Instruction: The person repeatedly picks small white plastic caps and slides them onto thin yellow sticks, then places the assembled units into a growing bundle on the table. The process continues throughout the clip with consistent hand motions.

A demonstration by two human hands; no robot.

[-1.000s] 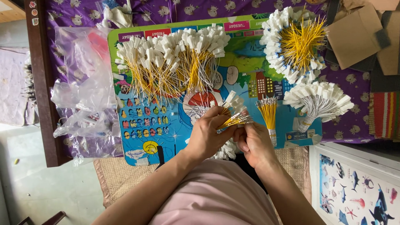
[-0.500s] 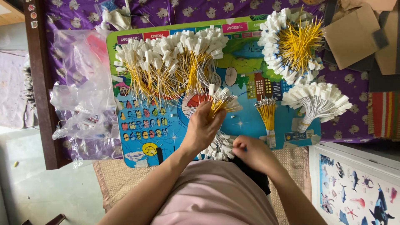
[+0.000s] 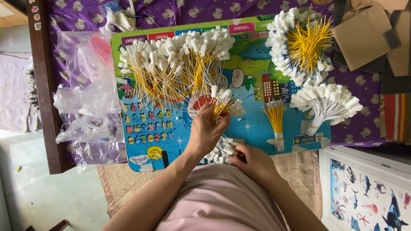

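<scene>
1. A small bunch of yellow wires with white plugs [image 3: 222,105] stands fanned above the colourful board [image 3: 252,128], gripped by the left hand [image 3: 205,132], whose fingers are curled tight round the wire stems.
2. The right hand [image 3: 252,160] rests low at the board's near edge, fingertips pinched into a loose heap of white plugs [image 3: 220,149]; whether it grips one I cannot tell.
3. Judged from this, the step is gathering pieces into the held bunch; the next move calls for lining up one more piece.
4. Around lie a big wire pile [image 3: 171,64], a ring-shaped bundle [image 3: 299,42], a white-wire bundle [image 3: 325,102] and bare yellow wires [image 3: 274,117].
5. A clear plastic bag [image 3: 85,102] lies left; its contents are unclear.
</scene>
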